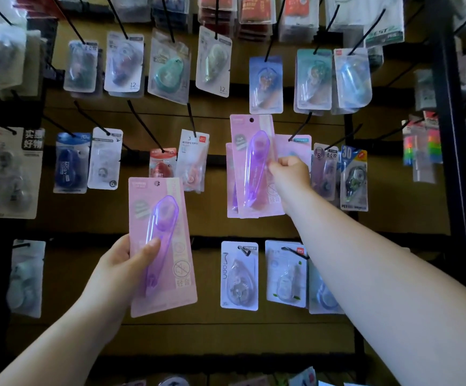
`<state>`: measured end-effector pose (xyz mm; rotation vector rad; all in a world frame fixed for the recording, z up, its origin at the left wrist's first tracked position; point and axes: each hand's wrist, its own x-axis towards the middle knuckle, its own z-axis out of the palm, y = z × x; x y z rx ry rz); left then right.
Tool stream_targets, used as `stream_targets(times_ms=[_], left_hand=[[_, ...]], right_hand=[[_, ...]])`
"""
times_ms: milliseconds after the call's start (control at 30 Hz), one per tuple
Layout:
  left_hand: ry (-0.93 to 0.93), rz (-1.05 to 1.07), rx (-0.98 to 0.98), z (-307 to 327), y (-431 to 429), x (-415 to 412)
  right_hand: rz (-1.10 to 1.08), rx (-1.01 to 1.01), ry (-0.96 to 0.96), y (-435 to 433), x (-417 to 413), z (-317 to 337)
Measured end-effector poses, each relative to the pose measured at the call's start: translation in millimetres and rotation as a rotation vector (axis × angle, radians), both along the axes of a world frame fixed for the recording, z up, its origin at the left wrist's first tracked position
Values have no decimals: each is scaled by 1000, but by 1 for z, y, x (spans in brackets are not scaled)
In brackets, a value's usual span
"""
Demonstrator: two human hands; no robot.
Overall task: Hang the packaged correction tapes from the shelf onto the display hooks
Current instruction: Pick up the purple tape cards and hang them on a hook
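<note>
A single wide-angle camera worn on the person's head faces a display wall [254, 224] of hooks almost square on, near enough that both forearms reach in from the lower corners of the frame. The left hand [120, 263] sits at lower centre-left and the right hand [290, 174] just right of centre. Straight lines bow towards the edges, where a dark upright post [454, 162] leans along the right side; no second view shares the scene.

A brown wooden display board [215, 218] is crossed by dark horizontal rails [109, 238] from which thin black metal hooks [142, 126] project, and clear-fronted blister packs of correction tape [238, 275] are hung from them in rows.
</note>
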<state>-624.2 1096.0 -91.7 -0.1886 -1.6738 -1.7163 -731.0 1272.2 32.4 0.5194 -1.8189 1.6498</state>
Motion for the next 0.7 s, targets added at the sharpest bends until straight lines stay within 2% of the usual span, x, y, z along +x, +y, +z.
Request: stream_targets(times_ms=[200, 367, 533, 700], left_hand=[[-4, 18, -13, -1, 0, -2], [7, 8, -21, 3, 4, -3], [6, -17, -14, 8, 7, -2], [5, -27, -23, 9, 8, -4]], right_hand=[[69, -27, 4, -9, 1, 1], [34, -44, 2, 0, 1, 8], [19, 3, -56, 0, -2, 13], [-68, 134, -78, -12, -21, 6]])
